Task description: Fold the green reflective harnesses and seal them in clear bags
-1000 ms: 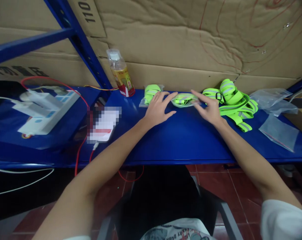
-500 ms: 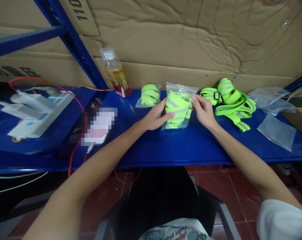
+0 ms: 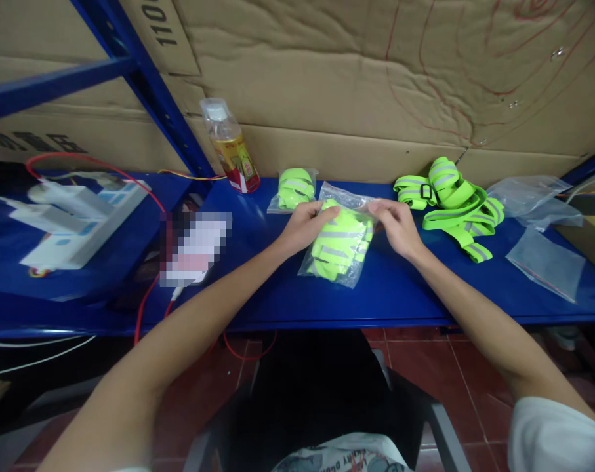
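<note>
A clear zip bag (image 3: 351, 275) holds a folded neon-yellow reflective strap (image 3: 337, 246) with grey stripes. Pinching the upper left of the bag is my left hand (image 3: 304, 228), its thumb lying over the plastic near the strap. My right hand (image 3: 396, 226) grips the bag's upper right corner between thumb and fingers. The bag tilts, with its top edge away from me. Behind my left hand lies another bagged neon strap (image 3: 296, 189). Loose neon straps (image 3: 462, 203) with a black buckle (image 3: 426, 191) are heaped to the right of my right hand.
A bottle (image 3: 233, 151) with a yellow and red label stands at the back left. Nearer are a phone (image 3: 196, 249) on a red cable and a white power strip (image 3: 85, 226). Clear bags (image 3: 548, 262) lie at the right. Cardboard (image 3: 297, 78) backs the blue table (image 3: 277, 305).
The bag with the strap has come down toward me and slightly left, and it now tilts. Both hands have shifted to its top edge, still holding it.
</note>
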Demonstrator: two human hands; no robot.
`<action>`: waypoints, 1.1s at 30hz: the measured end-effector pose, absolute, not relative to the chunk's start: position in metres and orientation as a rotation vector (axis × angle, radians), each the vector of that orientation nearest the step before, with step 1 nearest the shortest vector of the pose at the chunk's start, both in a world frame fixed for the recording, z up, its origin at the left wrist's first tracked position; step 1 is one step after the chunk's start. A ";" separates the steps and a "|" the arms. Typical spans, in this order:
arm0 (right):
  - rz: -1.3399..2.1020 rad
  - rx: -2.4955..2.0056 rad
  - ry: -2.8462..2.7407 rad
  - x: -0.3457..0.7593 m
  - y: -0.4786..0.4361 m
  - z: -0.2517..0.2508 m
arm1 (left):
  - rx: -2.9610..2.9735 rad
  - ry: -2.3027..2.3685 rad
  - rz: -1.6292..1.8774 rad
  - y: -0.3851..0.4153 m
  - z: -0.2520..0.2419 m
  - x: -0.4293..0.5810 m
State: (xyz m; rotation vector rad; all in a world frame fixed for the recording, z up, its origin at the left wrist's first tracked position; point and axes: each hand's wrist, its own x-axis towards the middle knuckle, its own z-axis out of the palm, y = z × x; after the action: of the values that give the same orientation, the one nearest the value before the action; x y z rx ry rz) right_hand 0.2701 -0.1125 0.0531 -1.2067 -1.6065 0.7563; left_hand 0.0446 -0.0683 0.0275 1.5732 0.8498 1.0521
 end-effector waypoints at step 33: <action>1.232 -1.247 -1.670 0.285 -0.106 0.057 | 1.369 0.867 0.939 -0.076 0.024 0.048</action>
State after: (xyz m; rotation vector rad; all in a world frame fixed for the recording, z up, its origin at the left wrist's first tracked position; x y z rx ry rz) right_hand 0.2854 -0.1059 0.0574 -1.2466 -1.6701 1.2322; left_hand 0.0480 -0.0765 0.0243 1.3689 0.8673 0.9390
